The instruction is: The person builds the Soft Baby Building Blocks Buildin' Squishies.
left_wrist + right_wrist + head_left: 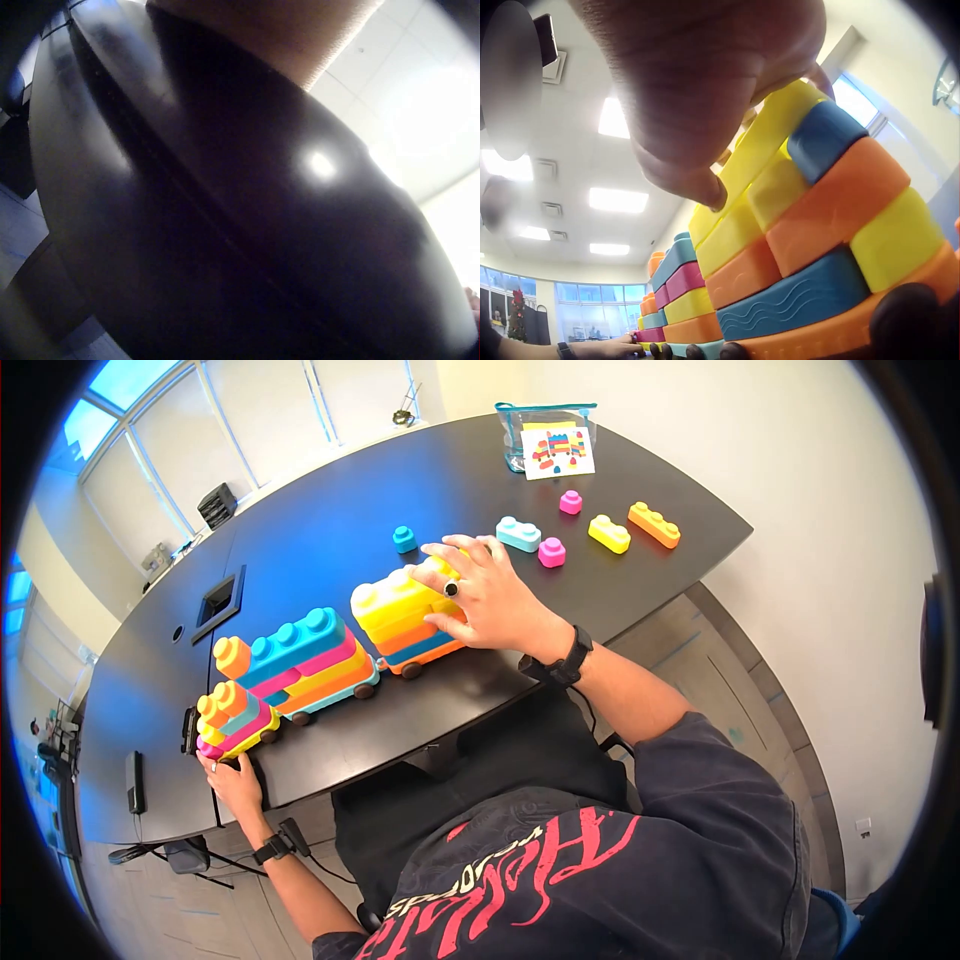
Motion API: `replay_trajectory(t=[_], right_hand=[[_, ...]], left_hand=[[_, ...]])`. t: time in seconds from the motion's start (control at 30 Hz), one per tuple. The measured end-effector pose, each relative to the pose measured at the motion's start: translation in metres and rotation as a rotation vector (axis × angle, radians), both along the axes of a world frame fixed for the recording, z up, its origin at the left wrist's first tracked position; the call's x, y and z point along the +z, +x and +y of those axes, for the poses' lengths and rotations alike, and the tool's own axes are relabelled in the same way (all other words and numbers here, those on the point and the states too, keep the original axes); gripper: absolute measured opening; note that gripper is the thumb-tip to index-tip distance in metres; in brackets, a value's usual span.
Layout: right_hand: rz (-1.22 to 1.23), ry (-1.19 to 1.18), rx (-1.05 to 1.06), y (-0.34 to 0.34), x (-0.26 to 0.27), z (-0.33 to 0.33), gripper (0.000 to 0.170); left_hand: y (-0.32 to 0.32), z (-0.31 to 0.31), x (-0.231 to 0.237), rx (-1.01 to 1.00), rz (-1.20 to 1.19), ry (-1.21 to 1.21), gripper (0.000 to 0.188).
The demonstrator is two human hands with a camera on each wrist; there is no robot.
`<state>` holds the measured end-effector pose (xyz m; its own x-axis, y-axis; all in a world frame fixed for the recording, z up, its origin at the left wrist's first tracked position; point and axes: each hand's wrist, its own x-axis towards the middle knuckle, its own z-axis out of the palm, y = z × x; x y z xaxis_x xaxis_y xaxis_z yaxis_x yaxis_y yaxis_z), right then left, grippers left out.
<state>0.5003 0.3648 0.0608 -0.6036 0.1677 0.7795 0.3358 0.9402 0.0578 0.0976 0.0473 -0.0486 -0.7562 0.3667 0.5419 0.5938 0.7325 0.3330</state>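
A train of stacked toy blocks stands along the table's near edge in the head view. My right hand (490, 600) spans the top of the rear car (385, 615), thumb on its near side and fingers over the yellow blocks (742, 169). Orange, blue and yellow blocks show beneath that hand. At the other end, my left hand (237, 788) touches the low end of the front car (255, 735), its fingertips partly hidden. Between them is the middle car (320, 672), topped with blue blocks. The left wrist view shows mostly dark table surface (225, 225).
Loose blocks lie behind the rear car: teal (404, 540), light blue (518, 534), pink (552, 553), yellow (609, 535), orange (654, 525). A clear pouch (512, 435) with a picture card (558, 452) stands at the back. A recessed box (217, 603) is set into the table.
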Motion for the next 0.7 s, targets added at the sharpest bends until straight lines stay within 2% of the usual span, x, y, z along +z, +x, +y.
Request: replay_trajectory(t=[0.17,0.27,0.43,0.5,0.53,0.57,0.63,0.7], right_hand=[[-0.051,-0.031,-0.065,-0.013,0.0,-0.015,0.072],[-0.091,0.057,-0.142,-0.012,0.005,-0.018,0.079],[-0.109,0.066,-0.164,-0.013,0.006,-0.018,0.082],[-0.168,-0.036,-0.074,-0.007,0.011,-0.019,0.078],[-0.136,0.007,-0.023,-0.004,0.011,-0.014,0.07],[-0.128,0.013,-0.032,-0.001,0.014,-0.002,0.07],[0.227,-0.312,0.355,0.004,0.031,0.038,0.067],[0.359,-0.407,0.008,0.017,0.04,0.08,0.06]], left_hand=[[-0.005,-0.002,-0.002,-0.021,0.013,0.035,0.082],[0.006,-0.001,0.009,-0.013,-0.027,0.0,0.082],[0.007,-0.001,0.008,0.004,-0.04,0.01,0.083],[0.005,0.001,0.006,-0.003,-0.04,0.023,0.086],[0.004,0.001,0.004,0.004,-0.037,0.025,0.086],[0.005,0.002,0.006,0.015,-0.032,0.029,0.087],[0.005,0.0,0.005,0.006,-0.009,0.032,0.085],[0.006,-0.001,0.007,0.001,-0.043,0.014,0.084]])
